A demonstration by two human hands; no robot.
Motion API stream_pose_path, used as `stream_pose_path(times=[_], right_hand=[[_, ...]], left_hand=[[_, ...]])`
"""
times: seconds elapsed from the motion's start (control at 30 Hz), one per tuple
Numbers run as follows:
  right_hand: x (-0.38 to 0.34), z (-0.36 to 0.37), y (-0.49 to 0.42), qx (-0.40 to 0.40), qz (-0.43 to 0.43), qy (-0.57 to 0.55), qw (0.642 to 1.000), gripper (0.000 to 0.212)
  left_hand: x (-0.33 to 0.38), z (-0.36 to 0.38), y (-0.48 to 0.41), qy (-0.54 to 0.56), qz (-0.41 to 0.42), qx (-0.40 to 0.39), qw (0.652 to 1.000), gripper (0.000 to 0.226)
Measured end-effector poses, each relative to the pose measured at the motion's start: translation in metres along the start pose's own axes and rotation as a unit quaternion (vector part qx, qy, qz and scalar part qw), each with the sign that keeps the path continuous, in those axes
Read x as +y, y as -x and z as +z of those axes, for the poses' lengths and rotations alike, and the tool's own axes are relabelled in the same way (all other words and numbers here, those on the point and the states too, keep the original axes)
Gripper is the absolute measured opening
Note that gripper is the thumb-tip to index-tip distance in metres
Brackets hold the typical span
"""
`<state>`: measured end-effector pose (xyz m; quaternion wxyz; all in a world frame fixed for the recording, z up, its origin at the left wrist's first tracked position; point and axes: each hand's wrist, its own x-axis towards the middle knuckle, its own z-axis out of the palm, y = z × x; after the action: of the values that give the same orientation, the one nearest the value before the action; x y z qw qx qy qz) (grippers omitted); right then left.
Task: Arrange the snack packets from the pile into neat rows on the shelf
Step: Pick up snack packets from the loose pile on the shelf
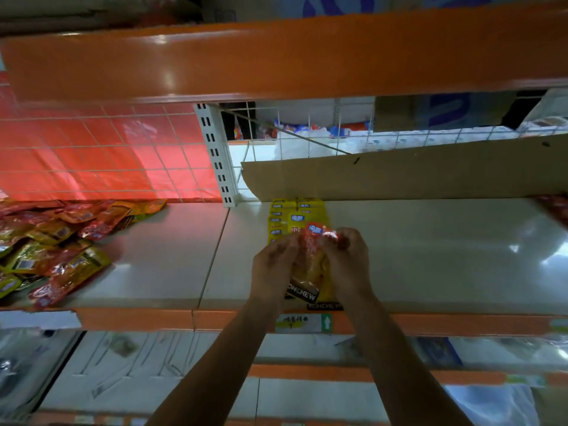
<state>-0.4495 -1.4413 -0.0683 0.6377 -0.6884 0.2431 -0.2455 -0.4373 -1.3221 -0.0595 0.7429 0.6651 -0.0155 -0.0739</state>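
Observation:
A loose pile of red and yellow snack packets (46, 244) lies on the left part of the white shelf (430, 256). A row of overlapping yellow packets (295, 215) runs back from the shelf's front toward the cardboard. My left hand (275, 265) and my right hand (349, 262) both grip a red packet (312, 241) between them, just above the front of that yellow row. The packet's lower part is hidden by my fingers.
A cardboard sheet (399, 173) leans along the back of the shelf. An orange shelf front (276, 59) overhangs above. A wire grid with a red backing (92, 152) stands behind the pile. More red packets (554, 207) peek in at the right edge. Lower shelves hold wrapped goods.

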Motion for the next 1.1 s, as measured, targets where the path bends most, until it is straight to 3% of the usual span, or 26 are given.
stream_pose_path(times=[0.07,0.17,0.4,0.67,1.1], right_hand=[[-0.001,-0.006,-0.003,0.005,0.026,-0.041,0.999,0.011],[-0.001,-0.015,-0.01,0.023,0.078,-0.104,0.991,0.011],[0.002,-0.02,-0.018,0.065,0.094,-0.084,0.99,0.013],[0.001,-0.02,-0.012,0.086,0.091,-0.056,0.991,0.018],[-0.004,-0.025,0.013,0.114,0.081,-0.025,0.99,0.014]], left_hand=[[-0.007,-0.008,-0.002,-0.027,0.012,0.057,0.998,0.01],[-0.017,-0.026,-0.007,-0.181,0.006,0.101,0.978,0.018],[-0.027,-0.037,-0.007,-0.335,0.014,0.05,0.941,0.03],[-0.031,-0.045,-0.004,-0.492,0.081,0.045,0.866,0.037],[-0.03,-0.05,-0.003,-0.54,0.093,0.005,0.836,0.044]])
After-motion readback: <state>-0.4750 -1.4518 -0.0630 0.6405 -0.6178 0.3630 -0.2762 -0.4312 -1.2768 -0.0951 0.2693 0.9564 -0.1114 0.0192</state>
